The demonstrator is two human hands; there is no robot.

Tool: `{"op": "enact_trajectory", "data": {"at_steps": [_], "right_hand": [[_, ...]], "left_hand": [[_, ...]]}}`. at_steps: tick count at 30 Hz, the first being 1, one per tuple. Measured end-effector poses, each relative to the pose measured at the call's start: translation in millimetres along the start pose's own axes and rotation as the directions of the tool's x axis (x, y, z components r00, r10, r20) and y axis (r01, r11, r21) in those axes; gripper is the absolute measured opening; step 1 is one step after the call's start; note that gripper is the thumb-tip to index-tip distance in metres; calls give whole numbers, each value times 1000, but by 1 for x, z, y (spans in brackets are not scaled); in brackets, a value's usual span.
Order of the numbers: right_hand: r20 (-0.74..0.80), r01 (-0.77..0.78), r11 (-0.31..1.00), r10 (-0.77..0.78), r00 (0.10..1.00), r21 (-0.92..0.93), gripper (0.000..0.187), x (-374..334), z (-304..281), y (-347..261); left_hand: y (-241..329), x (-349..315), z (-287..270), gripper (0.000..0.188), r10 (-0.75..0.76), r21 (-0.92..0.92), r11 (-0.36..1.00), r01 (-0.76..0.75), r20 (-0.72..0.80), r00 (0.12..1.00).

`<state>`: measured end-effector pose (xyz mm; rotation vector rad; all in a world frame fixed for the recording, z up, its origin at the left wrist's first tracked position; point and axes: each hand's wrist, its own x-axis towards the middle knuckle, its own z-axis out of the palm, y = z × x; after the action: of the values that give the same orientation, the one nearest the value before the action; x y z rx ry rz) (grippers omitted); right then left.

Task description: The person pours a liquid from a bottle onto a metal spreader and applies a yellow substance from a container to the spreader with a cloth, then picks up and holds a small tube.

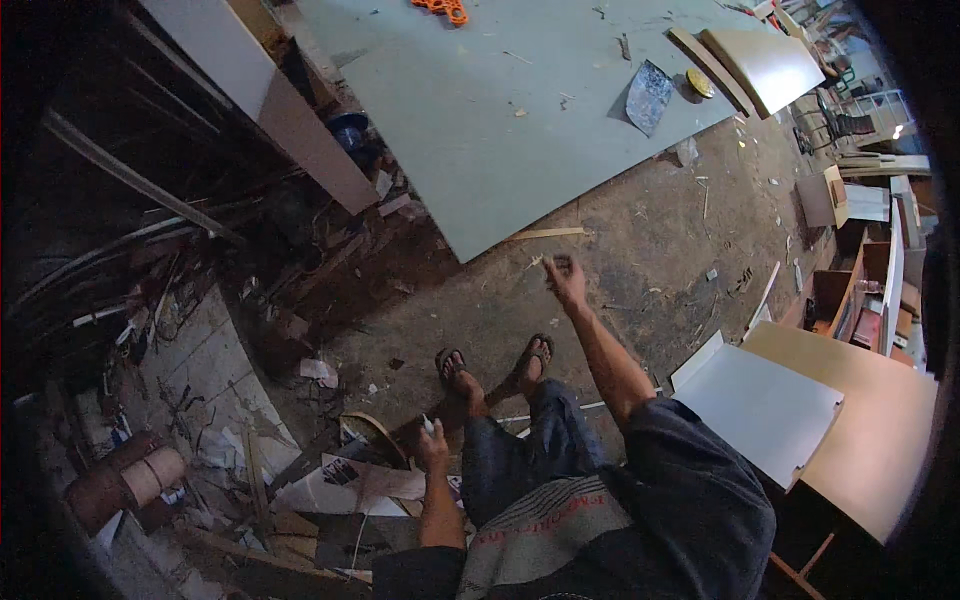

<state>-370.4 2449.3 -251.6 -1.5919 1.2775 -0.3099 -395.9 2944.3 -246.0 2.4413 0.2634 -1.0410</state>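
Note:
My left hand (434,452) is low by my left knee, its fingers closed round a small white object with a narrow tip (428,425), perhaps a tube or small bottle. Stretched forward over the floor, my right hand (566,284) has its fingers bent together. A small pale scrap (536,262) shows at its fingertips; whether it is pinched or lies on the floor behind, I cannot tell. Just beyond that hand is the near corner of a large pale grey-green board (480,190). A thin wooden strip (545,233) sticks out by its edge.
On the board are an orange tool (440,10), a dark mottled sheet (649,98), a round yellow tin (700,83) and a cream panel (765,70). White (760,400) and tan panels (880,430) stand to my right. Scraps and a brown roll (154,476) clutter the left.

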Motion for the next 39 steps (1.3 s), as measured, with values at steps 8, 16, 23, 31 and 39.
{"op": "enact_trajectory", "data": {"at_steps": [8, 16, 23, 31, 39], "right_hand": [[48, 135, 989, -138, 989, 54, 54, -16, 24, -93], [182, -46, 847, 166, 969, -529, 46, -208, -86, 47], [45, -361, 755, 457, 888, -547, 42, -374, -164, 195], [-83, -591, 760, 594, 801, -268, 50, -265, -186, 205], [-77, -250, 968, 247, 966, -27, 34, -37, -286, 36]], "left_hand": [[14, 48, -80, 89, 78, -26, 996, -85, -215, 974], [122, 88, -98, 76, 363, 75, 926, -370, 98, 927], [285, 71, -80, 53, 600, -155, 791, -591, 15, 800], [370, 85, -24, 60, 607, -160, 791, -590, 87, 790], [437, 77, 38, 30, 446, -263, 895, -361, 581, 681]]}}
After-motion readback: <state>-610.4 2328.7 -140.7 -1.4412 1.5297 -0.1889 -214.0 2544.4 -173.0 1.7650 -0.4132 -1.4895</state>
